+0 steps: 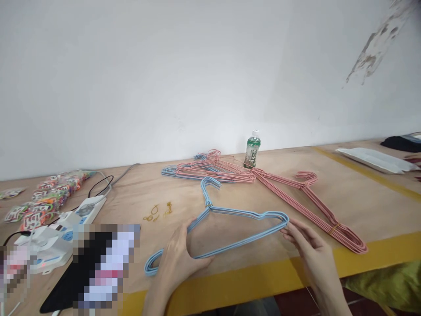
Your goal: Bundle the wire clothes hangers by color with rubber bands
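Note:
A bundle of blue wire hangers [237,252] is raised at the table's near side, hooks pointing away from me. A yellow rubber band [209,206] goes round their necks. My left hand [176,259] is closed over the bundle's left part, thumb lying along the bottom bars. At the right corner, the fingers of my right hand [307,243] pinch the hanger ends; whether a band is between the fingertips I cannot tell. Several loose yellow rubber bands [154,214] lie on the table beyond my left hand.
Pink hangers [296,199], banded together, lie to the right. Behind is a pile of pink and blue hangers [210,169] beside a green-labelled bottle [252,149]. Leftward are a power strip [52,248], small colourful packets [49,199] and a partly blurred dark device [82,272]. White trays [375,160] lie far right.

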Demonstrator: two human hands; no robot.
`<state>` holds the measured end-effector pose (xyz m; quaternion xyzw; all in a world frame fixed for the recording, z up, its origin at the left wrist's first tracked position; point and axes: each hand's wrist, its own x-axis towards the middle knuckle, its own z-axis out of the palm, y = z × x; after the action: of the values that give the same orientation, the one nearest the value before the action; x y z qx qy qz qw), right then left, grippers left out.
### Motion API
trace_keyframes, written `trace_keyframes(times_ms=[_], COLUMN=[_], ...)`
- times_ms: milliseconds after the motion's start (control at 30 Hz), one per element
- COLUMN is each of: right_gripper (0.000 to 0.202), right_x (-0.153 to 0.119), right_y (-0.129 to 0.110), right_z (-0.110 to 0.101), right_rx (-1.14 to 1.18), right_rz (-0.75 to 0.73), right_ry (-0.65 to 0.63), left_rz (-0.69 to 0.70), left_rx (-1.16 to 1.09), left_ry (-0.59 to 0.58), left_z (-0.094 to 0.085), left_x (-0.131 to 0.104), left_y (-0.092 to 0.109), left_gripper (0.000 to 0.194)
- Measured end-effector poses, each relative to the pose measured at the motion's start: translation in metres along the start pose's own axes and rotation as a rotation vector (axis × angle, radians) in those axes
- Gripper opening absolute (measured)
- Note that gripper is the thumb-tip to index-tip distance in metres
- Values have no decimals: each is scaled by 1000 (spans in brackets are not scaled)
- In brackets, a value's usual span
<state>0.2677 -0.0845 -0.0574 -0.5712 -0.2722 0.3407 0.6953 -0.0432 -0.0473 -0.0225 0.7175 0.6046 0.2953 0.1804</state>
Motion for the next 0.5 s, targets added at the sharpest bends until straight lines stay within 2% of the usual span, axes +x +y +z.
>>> trace_keyframes(times_ms=[100, 200, 367, 500], right_gripper=[28, 20, 22, 32], right_x=[5, 10, 11, 8], right_y=[10, 17, 17, 11], right_z=[0, -7, -22, -23], right_rx=[186, 273, 342, 399], right_rz=[56, 119, 202, 259], right_ry=[-1, -17, -86, -104], left_rz=[3, -3, -21, -43], left_rx=[9, 21, -4, -15], left_ry=[6, 28, 67, 71], left_z=[-1, -1, -4, -8], left_x=[1, 0, -2, -2], left_y=[0, -2, -3, -2], left_gripper=[82, 81, 82, 84])
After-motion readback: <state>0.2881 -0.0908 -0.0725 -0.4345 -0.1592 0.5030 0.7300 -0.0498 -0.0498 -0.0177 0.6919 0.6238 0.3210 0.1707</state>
